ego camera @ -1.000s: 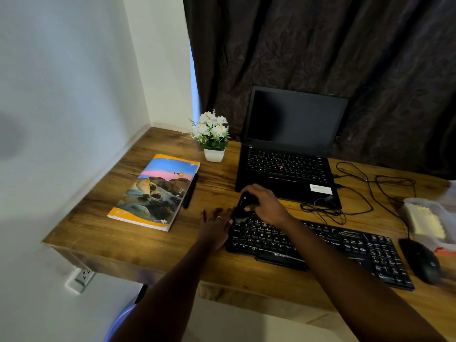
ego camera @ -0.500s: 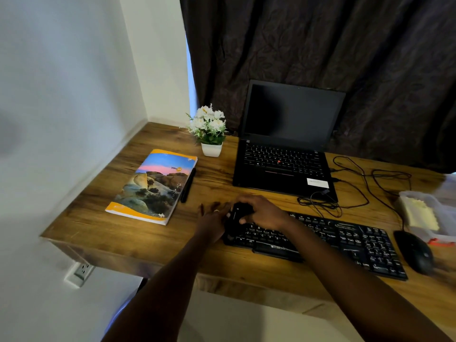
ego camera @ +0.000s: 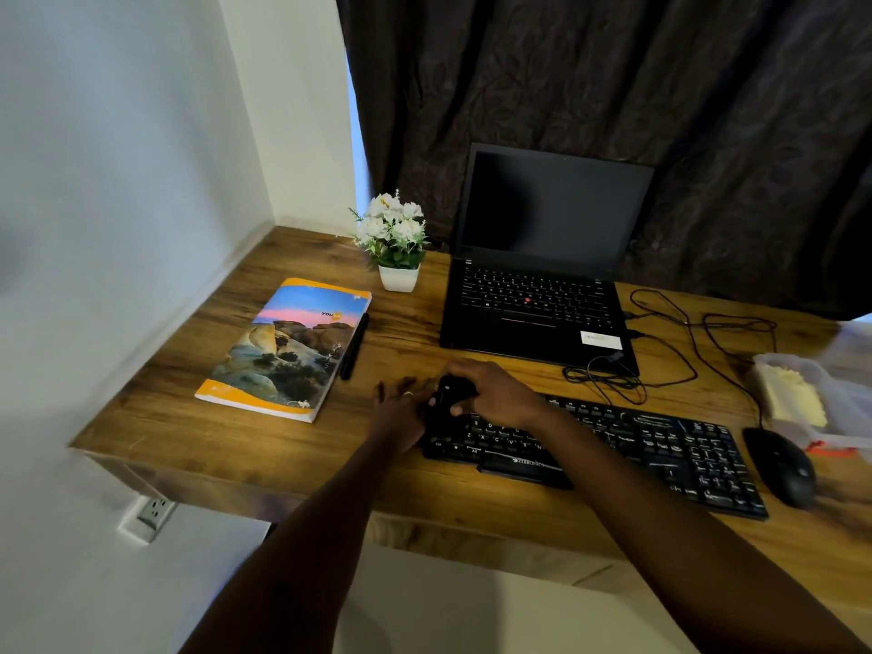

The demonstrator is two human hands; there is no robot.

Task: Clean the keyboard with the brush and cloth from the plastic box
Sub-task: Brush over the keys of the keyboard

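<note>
The brush (ego camera: 448, 393) is gripped in the curled fingers of the right hand (ego camera: 495, 394) over the nine o'clock end of the keyboard (ego camera: 637, 441), apparently for sweeping keys. The left hand (ego camera: 401, 410) is laid flat beside it, fingers spread, likely as a brace. The cloth (ego camera: 790, 398) is kept in the plastic box (ego camera: 783, 358) at three o'clock, and bare counter (ego camera: 472, 505) is left at six o'clock, up to the edge.

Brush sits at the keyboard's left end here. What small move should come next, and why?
Probably a short sweep of the brush rightward along the key rows: the right hand grips it over the leftmost keys of the keyboard, the left hand rests flat at that edge, and the keys to the right lie uncovered.
</note>
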